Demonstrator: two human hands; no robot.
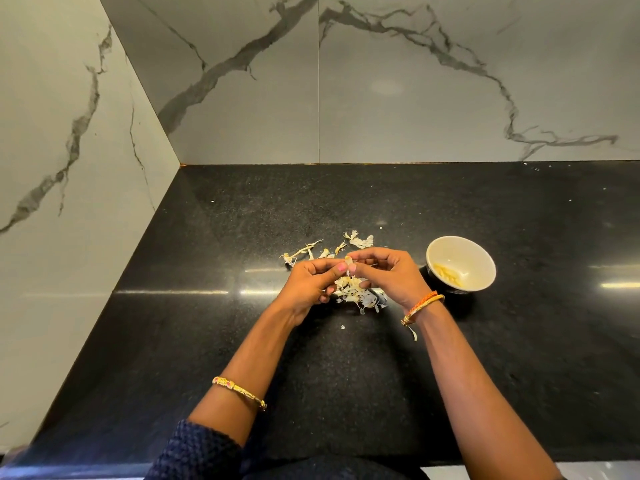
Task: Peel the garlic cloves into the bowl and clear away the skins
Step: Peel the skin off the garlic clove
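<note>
No writing or brand mark is showing anywhere in this view. The left hand (311,284) and the right hand (388,275) are meeting fingertip to fingertip above the black countertop (346,375), and both are pinching a single garlic clove (349,261) that is sitting between the thumbs and forefingers, a pale sliver of it poking up just above the nails. The remaining fingers of each hand are curling loosely inward. A heap of papery skins (353,292) is lying directly beneath the fingers, with more scraps scattering just beyond the fingertips and toward the left hand's far side. The white bowl (478,251) is standing just beside the right hand, outside its knuckles, and peeled cloves (446,273) are resting in its bottom. Beyond the fingers the counter is running open to the marble wall (381,98); on the left hand's side it is ending at a corner wall, and on the right it is stretching bare past the bowl.
</note>
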